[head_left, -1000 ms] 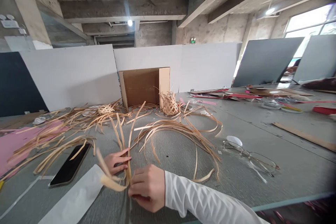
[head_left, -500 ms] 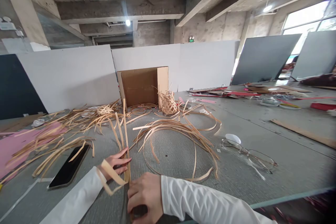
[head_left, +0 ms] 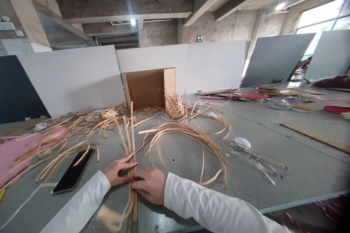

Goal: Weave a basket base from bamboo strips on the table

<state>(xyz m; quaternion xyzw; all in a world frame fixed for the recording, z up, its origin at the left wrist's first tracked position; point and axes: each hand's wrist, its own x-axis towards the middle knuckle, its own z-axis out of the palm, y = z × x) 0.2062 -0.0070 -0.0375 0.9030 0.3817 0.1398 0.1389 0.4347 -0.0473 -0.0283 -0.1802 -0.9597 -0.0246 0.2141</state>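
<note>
Several flat, pale wooden weaving strips [head_left: 132, 131] lie side by side in front of me, pointing away. My left hand [head_left: 119, 170] rests across them, fingers stretched out and pressing them to the table. Just below its fingertips, my right hand [head_left: 150, 185] has its thumb and fingers closed on the strips. Exactly which strips it grips is partly hidden. A curled strip end [head_left: 109, 219] hangs toward the near edge, blurred by motion.
A loose bundle of strips [head_left: 186, 131] curves beyond my right hand. A phone [head_left: 73, 171] lies left, glasses [head_left: 258, 158] right. A woven piece [head_left: 175, 106] stands by a cardboard box [head_left: 169, 83]. More strips [head_left: 57, 153] spread over pink paper [head_left: 16, 149]. Grey panels [head_left: 213, 65] stand behind.
My right hand has moved forward, away from the near edge, up to my left fingertips. The curled strip has swung off my left wrist toward the near edge.
</note>
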